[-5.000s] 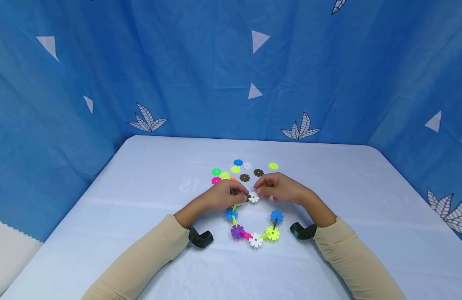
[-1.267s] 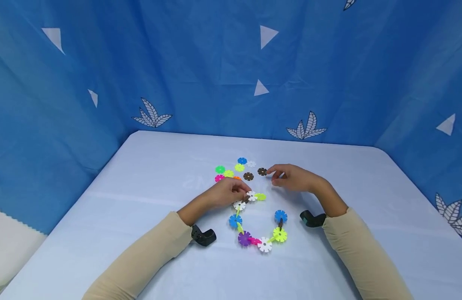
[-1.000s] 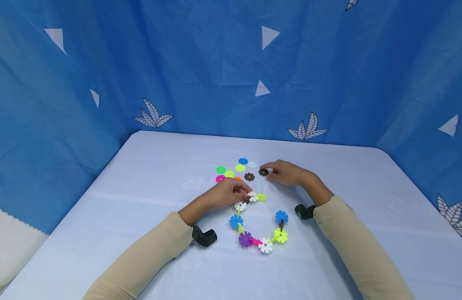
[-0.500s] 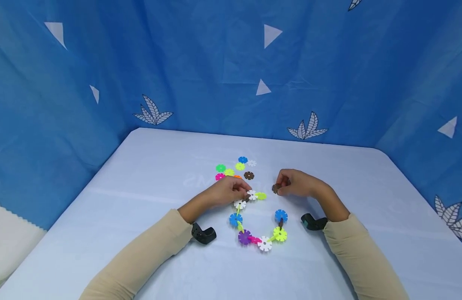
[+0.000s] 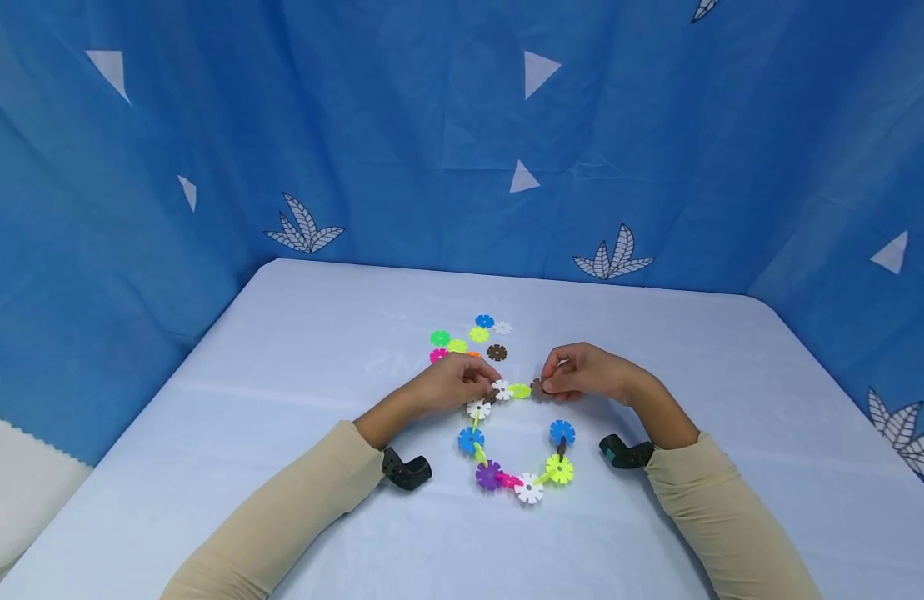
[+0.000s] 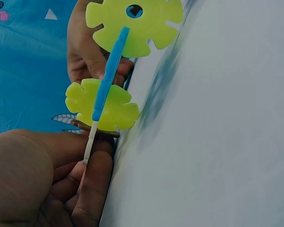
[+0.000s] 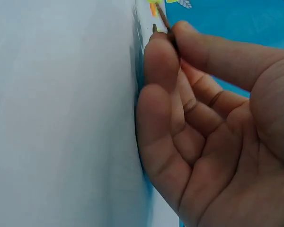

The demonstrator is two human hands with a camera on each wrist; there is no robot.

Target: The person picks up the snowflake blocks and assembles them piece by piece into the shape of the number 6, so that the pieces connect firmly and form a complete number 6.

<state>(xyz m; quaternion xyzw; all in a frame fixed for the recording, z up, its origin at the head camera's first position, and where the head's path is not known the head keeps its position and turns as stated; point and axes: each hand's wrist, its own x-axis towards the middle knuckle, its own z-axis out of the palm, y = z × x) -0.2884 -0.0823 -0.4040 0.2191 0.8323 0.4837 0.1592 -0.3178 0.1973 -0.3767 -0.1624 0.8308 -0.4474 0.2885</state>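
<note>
A chain of colourful notched plastic linking discs lies in an open ring on the white table. My left hand grips it at its far end, near a white disc; the left wrist view shows a white disc edge-on at those fingertips. A yellow-green disc forms the end of this side. My right hand pinches a brown disc between thumb and finger, its edge right by the yellow-green one. The chain's other end is a blue disc, below the right hand.
Loose discs lie beyond the left hand: green, blue, white, brown and several others, partly hidden by that hand. Black wrist devices sit at both wrists. A blue curtain hangs around the table.
The right hand has picked up the brown disc from the far side and brought it left and nearer to the chain's end. A yellow-green disc joined the chain earlier. The left hand has stayed put.
</note>
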